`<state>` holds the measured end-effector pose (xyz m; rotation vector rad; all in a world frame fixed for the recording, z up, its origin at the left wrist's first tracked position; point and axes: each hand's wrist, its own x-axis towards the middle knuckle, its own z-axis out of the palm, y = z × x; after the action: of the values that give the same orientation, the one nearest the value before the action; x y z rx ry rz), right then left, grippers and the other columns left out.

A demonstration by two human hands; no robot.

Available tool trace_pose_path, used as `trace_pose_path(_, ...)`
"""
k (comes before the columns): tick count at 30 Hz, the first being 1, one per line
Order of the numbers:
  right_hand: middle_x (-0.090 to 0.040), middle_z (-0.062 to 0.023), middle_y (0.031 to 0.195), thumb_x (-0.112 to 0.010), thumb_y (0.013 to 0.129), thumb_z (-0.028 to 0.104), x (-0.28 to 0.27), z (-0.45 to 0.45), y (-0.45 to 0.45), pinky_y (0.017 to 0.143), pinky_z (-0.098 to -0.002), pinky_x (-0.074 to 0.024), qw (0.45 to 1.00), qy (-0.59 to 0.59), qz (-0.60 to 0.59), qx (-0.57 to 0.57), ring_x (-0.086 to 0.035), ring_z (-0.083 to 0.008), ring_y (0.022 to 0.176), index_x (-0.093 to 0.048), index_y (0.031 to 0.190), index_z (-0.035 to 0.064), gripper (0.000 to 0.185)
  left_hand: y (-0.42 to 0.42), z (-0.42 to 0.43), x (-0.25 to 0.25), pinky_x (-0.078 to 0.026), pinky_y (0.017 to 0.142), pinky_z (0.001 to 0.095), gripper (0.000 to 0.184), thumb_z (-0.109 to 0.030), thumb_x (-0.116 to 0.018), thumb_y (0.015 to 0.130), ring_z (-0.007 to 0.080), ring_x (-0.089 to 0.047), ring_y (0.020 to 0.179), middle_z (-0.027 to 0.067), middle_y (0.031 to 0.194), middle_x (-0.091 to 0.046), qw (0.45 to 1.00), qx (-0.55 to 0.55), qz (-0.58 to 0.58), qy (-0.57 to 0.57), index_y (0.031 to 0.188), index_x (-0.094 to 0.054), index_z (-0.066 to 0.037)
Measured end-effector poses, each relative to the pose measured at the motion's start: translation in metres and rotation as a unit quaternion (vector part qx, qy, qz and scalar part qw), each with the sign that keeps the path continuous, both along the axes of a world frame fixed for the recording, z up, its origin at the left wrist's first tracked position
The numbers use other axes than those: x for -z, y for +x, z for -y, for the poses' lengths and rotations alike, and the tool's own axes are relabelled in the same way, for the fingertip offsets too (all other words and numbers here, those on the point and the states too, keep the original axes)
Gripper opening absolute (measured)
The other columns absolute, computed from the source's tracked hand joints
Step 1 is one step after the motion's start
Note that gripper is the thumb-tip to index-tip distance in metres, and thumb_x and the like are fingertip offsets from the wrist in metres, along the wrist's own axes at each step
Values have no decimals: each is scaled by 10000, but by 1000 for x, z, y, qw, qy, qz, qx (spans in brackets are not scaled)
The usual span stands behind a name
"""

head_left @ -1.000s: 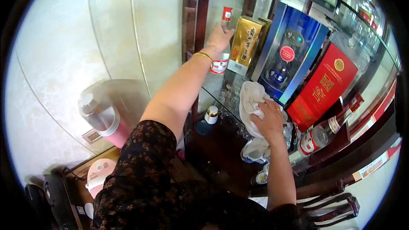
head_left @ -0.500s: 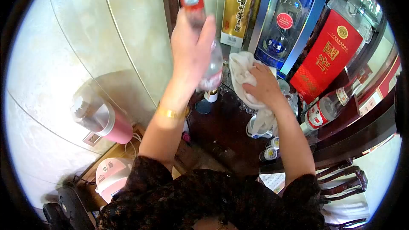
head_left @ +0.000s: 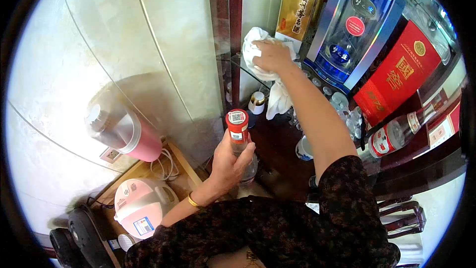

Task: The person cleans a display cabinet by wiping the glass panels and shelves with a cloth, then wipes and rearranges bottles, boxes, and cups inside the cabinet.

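My left hand (head_left: pixel 229 165) is wrapped round a clear glass bottle (head_left: pixel 239 128) with a red cap, held upright low in front of me. My right hand (head_left: pixel 272 55) presses a white cloth (head_left: pixel 255 44) onto the glass shelf (head_left: pixel 254 75), at its left corner by the cabinet post. Part of the cloth hangs down below the shelf edge. Just behind the cloth stands a gold box (head_left: pixel 297 10) with black lettering. A blue box (head_left: pixel 349 30) with a bottle showing in it stands to the right.
A red box (head_left: pixel 396 72) leans at the right, with a red-labelled bottle (head_left: pixel 391 136) tilted beside it. Small glasses (head_left: pixel 353 119) and a white cup (head_left: pixel 303 148) stand lower down. At left are a pink blender (head_left: pixel 141 136) and a pink rice cooker (head_left: pixel 144 206).
My left hand has brought the bottle down from the upper middle to low in front of me. My right hand has slid the cloth left and up along the shelf.
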<state>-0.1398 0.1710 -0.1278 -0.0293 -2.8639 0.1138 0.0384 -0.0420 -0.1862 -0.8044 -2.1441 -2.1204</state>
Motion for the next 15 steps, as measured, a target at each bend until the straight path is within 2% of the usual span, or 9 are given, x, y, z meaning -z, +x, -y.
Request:
trace_pose_path(1,-493,-73,1280,-553,720,271,0,1,-5,987,-393,-357,1000,1,2,0,-419,-317,1195,-514,1218,247,500,-3,-1,5,-428,628,303,171,-73,-555,851,159,-509,669,59,766,-512,1000,14,4,-12,981,-453,-27)
trace_pose_path(4,-491,-46,1287,-558,709,251,2,-1,-11,986,-392,-356,998,17,52,-11,-412,-288,1209,-543,1184,287,476,-12,-13,30,-419,592,300,151,-78,-544,865,147,-496,634,61,760,-510,1000,0,8,-7,971,-449,-28)
trace_pose_path(6,-504,-42,1272,-563,700,229,2,-8,-7,978,-371,-366,992,-17,63,-109,-428,-256,1199,-593,1119,283,424,-19,-24,45,-417,612,303,145,-85,-533,876,153,-496,657,72,773,-515,999,1,36,-10,980,-451,-25)
trace_pose_path(7,-538,-55,1220,-570,687,175,0,-9,0,970,-354,-375,989,-23,68,-132,-440,-244,1186,-625,1069,243,392,-26,-29,58,-420,639,313,159,-98,-534,879,168,-503,690,84,795,-523,999,-8,33,-4,992,-452,-21)
trace_pose_path(8,-538,-55,1220,-570,687,175,-1,-14,9,970,-354,-375,988,-27,79,-129,-440,-244,1186,-625,1069,243,392,-32,-35,72,-422,667,324,175,-111,-535,881,184,-510,722,95,817,-531,999,-18,32,1,1004,-453,-17)
trace_pose_path(10,-549,-87,1180,-575,673,129,-2,-25,42,974,-351,-368,984,-70,50,-156,-458,-275,1148,-630,1048,193,384,-48,-50,107,-419,732,341,210,-136,-540,882,220,-518,792,122,872,-544,998,-52,14,34,1028,-457,-10)
trace_pose_path(12,-532,-119,1176,-580,662,108,-1,-47,63,993,-356,-346,975,-97,53,-191,-461,-300,1126,-626,1036,151,379,-55,-52,108,-418,767,354,262,-171,-550,878,256,-532,830,144,907,-554,997,-65,24,-26,1047,-455,4)
trace_pose_path(14,-522,-123,1179,-590,651,102,-5,-54,96,1003,-342,-331,986,-81,29,-145,-460,-303,1123,-626,1021,136,373,-63,-61,127,-419,773,355,283,-188,-552,876,267,-539,839,154,916,-558,997,-66,36,-3,1052,-452,11)
trace_pose_path(15,-525,-115,1168,-590,643,87,-11,-55,108,1003,-333,-330,987,-103,63,-110,-449,-294,1145,-625,1020,125,381,-69,-68,131,-419,778,357,305,-205,-554,875,278,-546,848,164,924,-562,996,-74,31,27,1057,-450,17)
